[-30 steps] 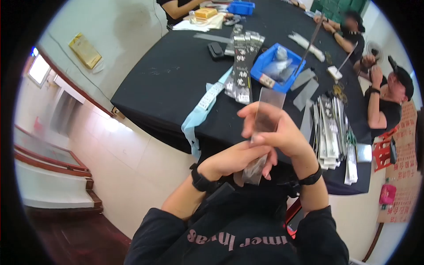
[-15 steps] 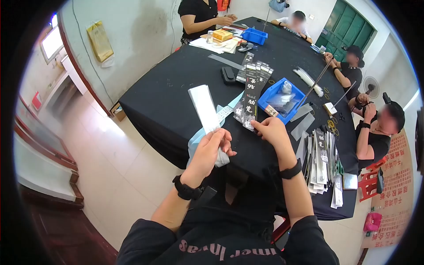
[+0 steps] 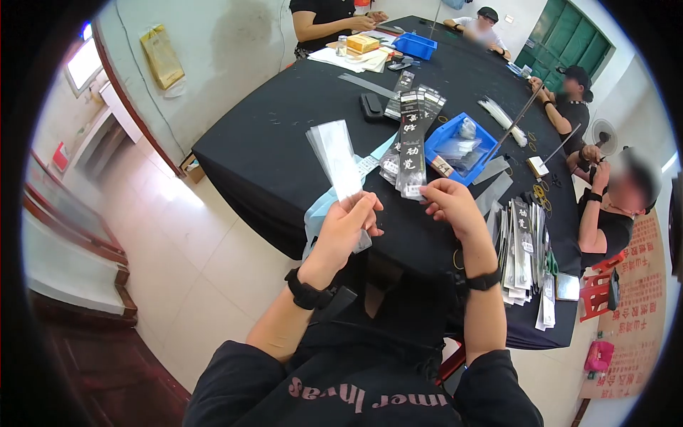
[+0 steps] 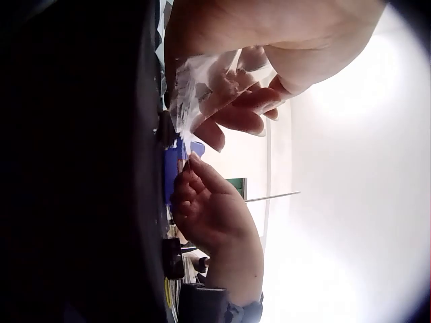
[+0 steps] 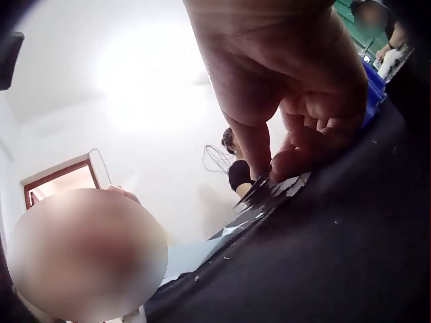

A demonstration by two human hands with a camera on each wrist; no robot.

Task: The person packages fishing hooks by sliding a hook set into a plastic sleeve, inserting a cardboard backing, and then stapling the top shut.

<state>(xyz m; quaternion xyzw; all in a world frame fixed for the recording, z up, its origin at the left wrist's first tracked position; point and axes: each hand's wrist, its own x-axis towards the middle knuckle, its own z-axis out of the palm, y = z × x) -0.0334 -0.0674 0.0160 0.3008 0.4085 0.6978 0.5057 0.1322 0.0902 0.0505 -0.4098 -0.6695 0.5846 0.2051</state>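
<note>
In the head view my left hand [image 3: 348, 224] grips a fanned bunch of long clear plastic sleeves [image 3: 333, 153], held up over the table edge. Their crumpled lower ends [image 4: 192, 91] show in the left wrist view. My right hand [image 3: 455, 206] pinches the near end of a long black printed packet [image 3: 411, 146], on top of a small pile of similar ones. In the right wrist view the thumb and forefinger of my right hand [image 5: 289, 94] meet at the packet ends [image 5: 286, 185], low over the black cloth.
A blue tray [image 3: 484, 135] with small clear bags stands right of the pile. Stacked packets [image 3: 519, 256] and green-handled scissors [image 3: 551, 263] lie at the right edge. Pale blue strip material [image 3: 320, 206] hangs over the near edge. A black case [image 3: 371, 107] sits behind; people sit around.
My hands, earlier together at a clear sleeve near my body, have parted. The left now holds the sleeves up at the left; the right has reached the black packets and pinches one.
</note>
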